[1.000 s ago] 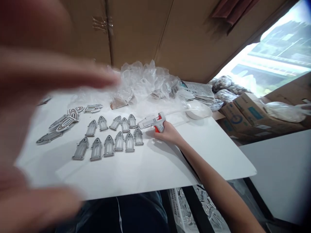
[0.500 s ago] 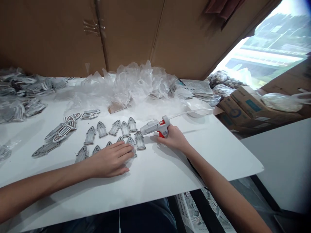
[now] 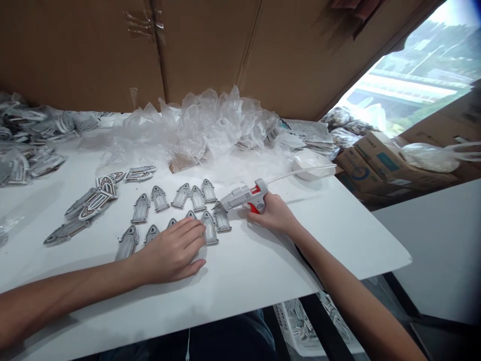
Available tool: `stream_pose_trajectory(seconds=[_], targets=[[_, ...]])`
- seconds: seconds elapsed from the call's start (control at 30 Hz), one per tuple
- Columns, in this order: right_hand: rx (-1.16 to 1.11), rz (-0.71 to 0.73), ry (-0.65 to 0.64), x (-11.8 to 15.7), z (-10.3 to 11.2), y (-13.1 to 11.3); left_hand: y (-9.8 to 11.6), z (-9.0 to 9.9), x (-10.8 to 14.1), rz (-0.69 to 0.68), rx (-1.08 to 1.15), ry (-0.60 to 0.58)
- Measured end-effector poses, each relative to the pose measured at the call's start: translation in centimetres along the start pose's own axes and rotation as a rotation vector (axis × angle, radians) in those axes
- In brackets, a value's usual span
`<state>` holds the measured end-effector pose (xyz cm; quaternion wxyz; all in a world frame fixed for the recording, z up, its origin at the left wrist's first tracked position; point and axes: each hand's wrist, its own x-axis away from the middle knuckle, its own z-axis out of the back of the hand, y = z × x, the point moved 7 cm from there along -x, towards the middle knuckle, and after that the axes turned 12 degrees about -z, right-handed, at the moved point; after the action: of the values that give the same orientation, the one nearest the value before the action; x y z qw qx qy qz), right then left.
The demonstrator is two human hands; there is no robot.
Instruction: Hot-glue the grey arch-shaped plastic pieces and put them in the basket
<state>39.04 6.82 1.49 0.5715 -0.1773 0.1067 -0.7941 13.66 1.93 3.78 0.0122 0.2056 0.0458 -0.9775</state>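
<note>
My right hand (image 3: 276, 214) is wrapped round the handle of a grey and red glue gun (image 3: 242, 197), a clear glue stick jutting from its back. The nozzle is at the top of the rightmost small grey arched piece (image 3: 221, 218). My left hand (image 3: 178, 250) lies palm down over several similar pieces, its thumb apart from the fingers, and hides parts of them. Beside its fingertips is another arched piece (image 3: 209, 228). Further arched pieces (image 3: 141, 209) lie in two rough rows on the white table (image 3: 240, 271).
Crumpled clear plastic bags (image 3: 225, 120) are heaped at the back. Loose arched pieces (image 3: 97, 200) and a larger pile (image 3: 37, 123) lie to the left. A white bowl (image 3: 311, 165) stands behind the glue gun. Cardboard boxes (image 3: 379, 160) are at the right, a basket (image 3: 300, 326) below the table.
The view has shifted slightly. My left hand has slid a little back towards the table's front edge, showing more of the piece by its fingertips. The glue gun remains at the rightmost piece.
</note>
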Motion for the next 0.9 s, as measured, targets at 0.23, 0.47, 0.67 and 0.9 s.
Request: stream_pose_trajectory(seconds=[0.23, 0.47, 0.67, 0.9], targets=[[0.002, 0.005, -0.011, 0.0, -0.1, 0.2, -0.5, -0.2, 0.3, -0.005, 0.014, 0.033], [-0.008, 0.028, -0.022, 0.0, 0.0, 0.0, -0.8, -0.8, 0.3, 0.008, 0.128, -0.053], [-0.008, 0.052, -0.003, 0.1, 0.1, -0.2, -0.7, -1.4, 0.5, -0.013, 0.110, -0.141], [0.001, 0.098, 0.040, 0.6, 0.3, -0.6, 0.0, -1.4, 0.4, -0.090, 0.010, -0.123]])
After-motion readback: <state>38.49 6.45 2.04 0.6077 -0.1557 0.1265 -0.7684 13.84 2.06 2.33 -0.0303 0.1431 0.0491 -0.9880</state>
